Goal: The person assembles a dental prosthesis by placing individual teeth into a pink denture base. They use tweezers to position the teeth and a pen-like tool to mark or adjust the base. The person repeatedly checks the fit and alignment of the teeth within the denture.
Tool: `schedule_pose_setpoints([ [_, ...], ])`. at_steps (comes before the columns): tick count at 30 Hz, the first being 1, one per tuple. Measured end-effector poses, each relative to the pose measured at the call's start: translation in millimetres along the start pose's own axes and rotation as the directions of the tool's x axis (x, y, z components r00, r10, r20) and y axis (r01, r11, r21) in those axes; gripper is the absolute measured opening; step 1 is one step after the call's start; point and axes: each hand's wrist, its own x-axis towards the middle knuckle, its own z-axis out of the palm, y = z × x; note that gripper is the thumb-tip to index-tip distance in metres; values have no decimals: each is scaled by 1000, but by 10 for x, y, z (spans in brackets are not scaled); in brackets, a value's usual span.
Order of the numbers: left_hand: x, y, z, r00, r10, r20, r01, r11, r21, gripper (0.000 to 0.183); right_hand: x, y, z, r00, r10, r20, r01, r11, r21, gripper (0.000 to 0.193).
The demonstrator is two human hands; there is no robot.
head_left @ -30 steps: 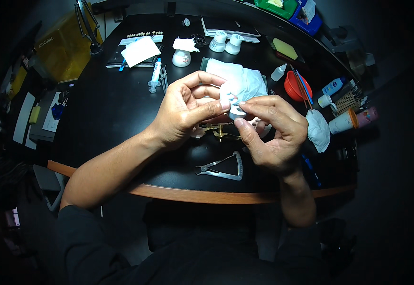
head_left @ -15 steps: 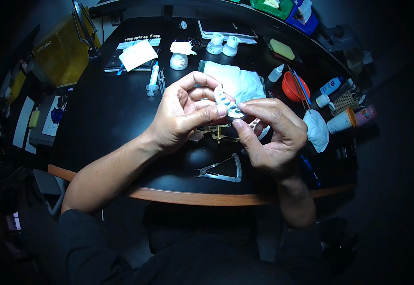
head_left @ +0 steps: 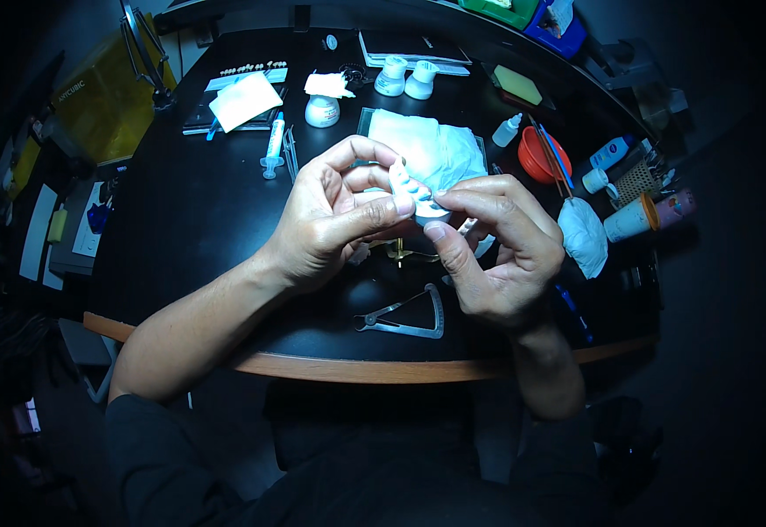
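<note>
A small white dental model (head_left: 411,188) with bluish-white teeth is raised above the middle of the bench. My left hand (head_left: 328,209) pinches its left side between thumb and fingers. At its right end, the fingertips and thumb of my right hand (head_left: 507,249) close on the edge; whatever lies exactly between them is hidden. Behind my right fingers shows part of another tooth-coloured piece (head_left: 468,227), mostly covered. Under my hands, a brass-coloured frame (head_left: 399,253) is partly visible. A metal caliper with a curved scale (head_left: 436,314) lies nearer to me.
White tissue (head_left: 413,145) lies on a glass plate beyond my hands. Jars (head_left: 321,111), a syringe (head_left: 274,149) and a shade-tab row stand far left. On the right are a red bowl (head_left: 544,158), brushes, a dropper bottle (head_left: 507,131) and a cloth bundle (head_left: 583,239). Wooden trim (head_left: 356,368) edges the bench.
The whole view has shifted slightly. The dental model is tilted a little differently between my hands, and both hands keep their hold on it.
</note>
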Motion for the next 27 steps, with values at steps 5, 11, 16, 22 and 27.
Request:
schedule_pose_setpoints([
  [5,-11,42,-25,998,-58,9,58,998,-12,46,0,19,-6,1000,-14,18,15,1000,-19,20],
  [11,-5,13,-55,999,-48,15,48,999,-9,44,-2,6,-5,1000,9,27,-8,1000,-20,20],
  [16,0,14,-49,999,-26,23,26,1000,-9,44,-5,16,-7,999,30,31,-30,999,-14,20],
  [22,11,-5,-9,998,60,4,-60,996,61,46,0,25,-7,998,45,40,-44,999,-21,21],
  [27,18,-7,2,998,56,-5,-55,997,49,46,0,28,-4,998,53,41,-53,999,-9,23],
])
